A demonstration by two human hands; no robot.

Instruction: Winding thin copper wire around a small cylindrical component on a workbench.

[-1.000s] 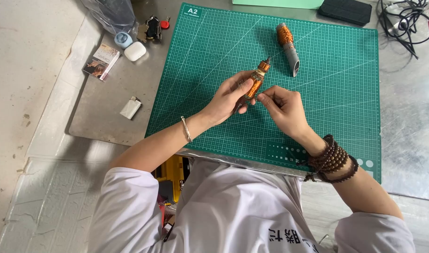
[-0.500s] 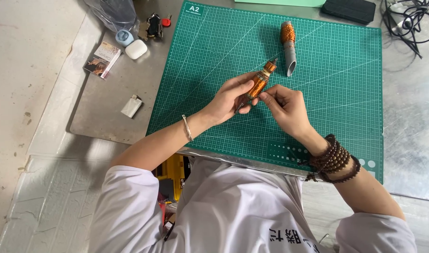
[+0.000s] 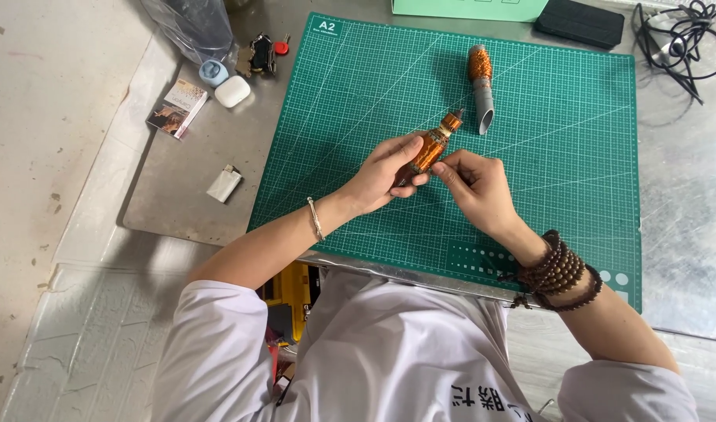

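My left hand (image 3: pixel 383 173) grips a small copper-wound motor core (image 3: pixel 431 146), holding it tilted with its tip up and to the right above the green cutting mat (image 3: pixel 576 164). My right hand (image 3: pixel 476 187) pinches at the lower side of the same core with thumb and forefinger; what lies between the fingertips is too small to make out. A second copper-wound core in a grey tube (image 3: pixel 480 87) lies on the mat just beyond the hands, untouched.
Left of the mat on the metal table lie a small carton (image 3: pixel 176 108), a white earbud case (image 3: pixel 233 91), a lighter (image 3: pixel 224 184), keys (image 3: pixel 260 53) and a plastic bag (image 3: pixel 192 25). A black case (image 3: pixel 579 23) and cables (image 3: pixel 682 43) sit at the back right.
Both hands hold the core much as before. The view has shifted slightly, and the core's tilt has barely changed.
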